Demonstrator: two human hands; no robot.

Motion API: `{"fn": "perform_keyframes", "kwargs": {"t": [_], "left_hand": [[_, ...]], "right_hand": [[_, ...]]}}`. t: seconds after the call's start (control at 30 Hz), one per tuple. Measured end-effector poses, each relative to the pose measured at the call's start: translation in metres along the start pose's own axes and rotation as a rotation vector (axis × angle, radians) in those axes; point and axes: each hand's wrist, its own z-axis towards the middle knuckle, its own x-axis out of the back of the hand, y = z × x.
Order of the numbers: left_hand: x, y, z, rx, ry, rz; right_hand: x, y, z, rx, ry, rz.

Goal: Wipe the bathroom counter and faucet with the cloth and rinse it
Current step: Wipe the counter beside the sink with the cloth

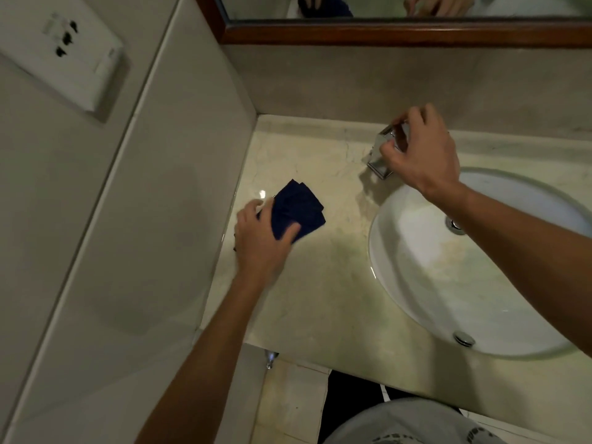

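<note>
Left hand fingers pinch the folded cloth to wipe the surface, while right hand fingers grasp the faucet, probably for rinsing.

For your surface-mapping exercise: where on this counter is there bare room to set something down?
Bare counter lies between cloth and sink, toward the front edge. Crowded: back, where right hand grips faucet; left wall, where left hand holds cloth.

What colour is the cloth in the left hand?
Dark navy blue, plain; the cloth shows best in the head view, held by the left hand.
</note>
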Motion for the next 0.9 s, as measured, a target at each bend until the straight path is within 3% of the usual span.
{"fn": "perform_keyframes", "kwargs": {"t": [0.07,0.2,0.33,0.53,0.63,0.7,0.83,0.9], "left_hand": [[-0.029,-0.006,-0.014,-0.059,-0.134,0.143],[-0.038,-0.026,0.001,-0.095,-0.045,0.183],[0.002,-0.023,0.02,0.03,-0.067,-0.309],[0.06,0.001,0.048,0.546,-0.58,-0.984],[0.07,0.011,0.08,0.587,-0.64,-1.067],[0.073,0.023,0.107,0.453,-0.553,-0.95],[0.06,0.041,0.165,-0.175,-0.227,-0.408],[0.028,0.032,0.19,-0.402,-0.175,-0.09]], "right_hand": [[0.001,0.0,0.0,0.003,0.001,0.003],[0.0,0.0,-0.001,0.003,0.007,0.006],[0.002,-0.002,-0.001,0.0,0.002,0.002],[0.002,-0.001,0.001,-0.008,-0.009,-0.011],[0.002,-0.001,0.001,-0.01,-0.013,-0.015],[0.003,-0.002,0.001,-0.009,-0.011,-0.018],[0.001,-0.001,0.003,-0.008,-0.003,-0.019],[0.0,0.0,0.003,-0.008,0.003,-0.028]]}}
